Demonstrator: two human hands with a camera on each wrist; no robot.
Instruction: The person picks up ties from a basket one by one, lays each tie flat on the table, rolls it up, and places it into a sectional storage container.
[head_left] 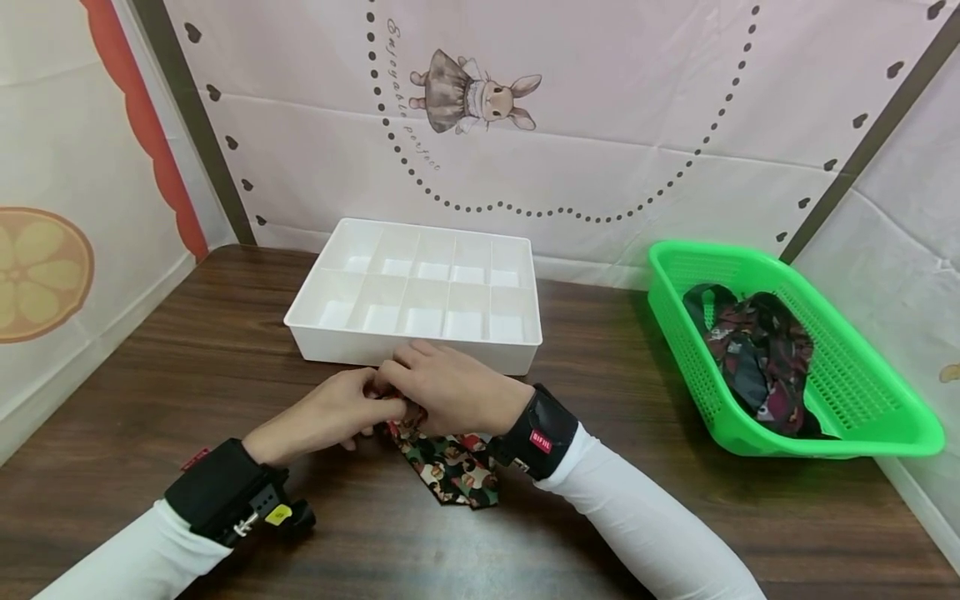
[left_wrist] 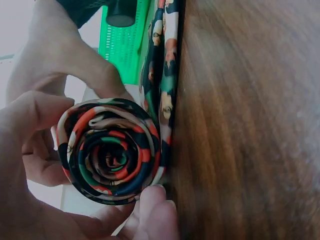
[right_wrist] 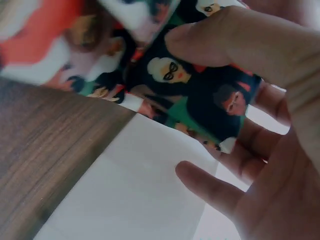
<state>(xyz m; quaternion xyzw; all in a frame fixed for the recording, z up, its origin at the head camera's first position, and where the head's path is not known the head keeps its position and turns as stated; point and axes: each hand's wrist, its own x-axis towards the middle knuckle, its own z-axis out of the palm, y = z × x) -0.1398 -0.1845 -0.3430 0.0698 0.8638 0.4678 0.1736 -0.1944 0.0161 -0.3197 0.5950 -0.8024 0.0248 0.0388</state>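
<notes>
This was a draped booth: rabbit-printed cloth (head_left: 600, 100) and an orange-slice-printed side hanging (head_left: 52, 150) bordered a wood-grain tabletop (head_left: 142, 392).

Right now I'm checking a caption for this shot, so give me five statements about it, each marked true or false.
1. The left hand and right hand hold the printed, multicoloured fabric strip, coiled at one end. True.
2. Dark patterned cloth lies in the bright green perforated plastic basket. True.
3. The white rectangular compartmented plastic tray rests on the dark brown wood-grain table. True.
4. The basket stands left of the tray. False: it stands right of it.
5. The right hand reaches into the basket. False: it is at the strip.
</notes>
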